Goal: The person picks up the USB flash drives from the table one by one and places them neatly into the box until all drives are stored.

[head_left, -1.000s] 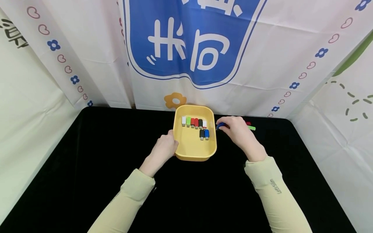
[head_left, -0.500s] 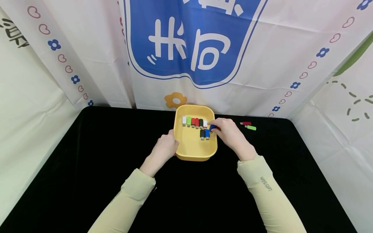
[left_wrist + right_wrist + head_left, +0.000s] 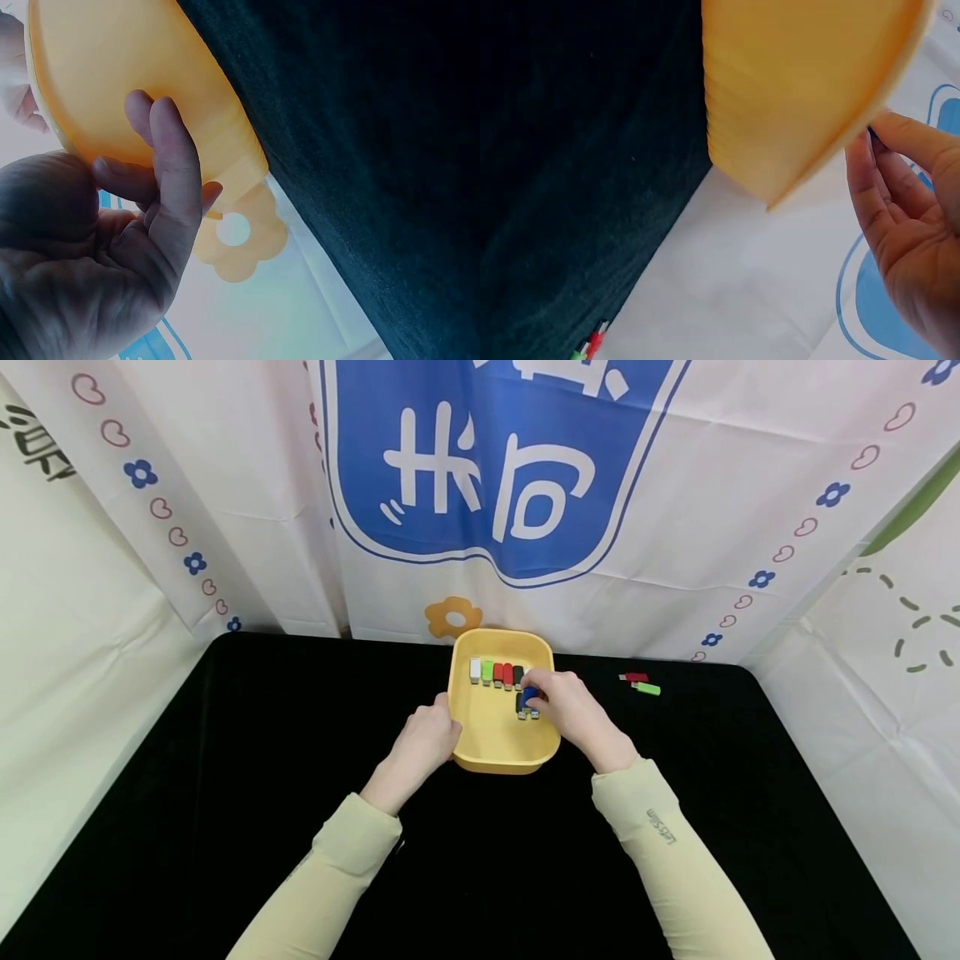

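In the head view, my left hand (image 3: 423, 735) holds the left rim of a yellow plastic basket (image 3: 498, 754); its fingers lie against the outer wall in the left wrist view. My right hand (image 3: 576, 714) reaches over the right rim and pinches a blue USB flash drive (image 3: 529, 695) between thumb and fingers. This drive hangs above a second, shorter row of flash drives, partly covering a black one. A back row inside runs white (image 3: 475, 670), green (image 3: 487, 672), two red (image 3: 503, 676) and black (image 3: 518, 676); the right hand hides its right end.
A red flash drive (image 3: 635, 677) and a green flash drive (image 3: 647, 689) lie on the black tablecloth (image 3: 315, 710) right of the basket. Behind the basket hangs a white printed curtain (image 3: 660, 568), close to its far end.
My right hand has carried the blue flash drive leftward from beside the basket to over its second row. The left hand stays at the rim. The red and green drives have come into full view.
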### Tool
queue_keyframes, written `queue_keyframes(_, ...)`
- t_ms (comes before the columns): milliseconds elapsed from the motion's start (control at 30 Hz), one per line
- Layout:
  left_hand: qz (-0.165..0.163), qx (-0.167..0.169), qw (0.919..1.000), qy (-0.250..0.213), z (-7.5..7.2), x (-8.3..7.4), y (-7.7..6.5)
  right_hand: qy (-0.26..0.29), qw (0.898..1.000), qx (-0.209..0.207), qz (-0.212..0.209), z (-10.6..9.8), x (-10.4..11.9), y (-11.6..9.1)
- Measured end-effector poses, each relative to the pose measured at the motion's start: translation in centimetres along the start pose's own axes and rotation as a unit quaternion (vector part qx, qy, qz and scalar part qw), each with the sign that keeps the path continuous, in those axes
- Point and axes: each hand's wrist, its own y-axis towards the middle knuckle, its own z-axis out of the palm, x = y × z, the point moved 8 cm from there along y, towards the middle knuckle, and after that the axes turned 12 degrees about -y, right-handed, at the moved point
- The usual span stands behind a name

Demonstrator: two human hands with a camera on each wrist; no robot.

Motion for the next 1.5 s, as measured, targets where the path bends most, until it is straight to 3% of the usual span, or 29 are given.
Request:
queue_keyframes(300,0.000,0.001,1.0000,0.003,0.0,0.0,0.1,0.019,1.000,0.024,0.001,1.5,0.0,0.6)
queue_keyframes(600,-0.004,0.003,1.0000,0.001,0.0,0.0,0.1,0.002,0.999,0.034,-0.001,2.6,0.1,1.1)
queue_keyframes(933,0.006,-0.008,0.9999,0.003,0.0,0.0,0.1,-0.021,0.999,0.027,-0.018,3.5,0.4,1.6)
queue_keyframes(1500,-0.007,-0.003,0.9999,0.007,0.1,0.2,0.2,-0.071,0.996,0.012,-0.049,4.4,1.1,2.2)
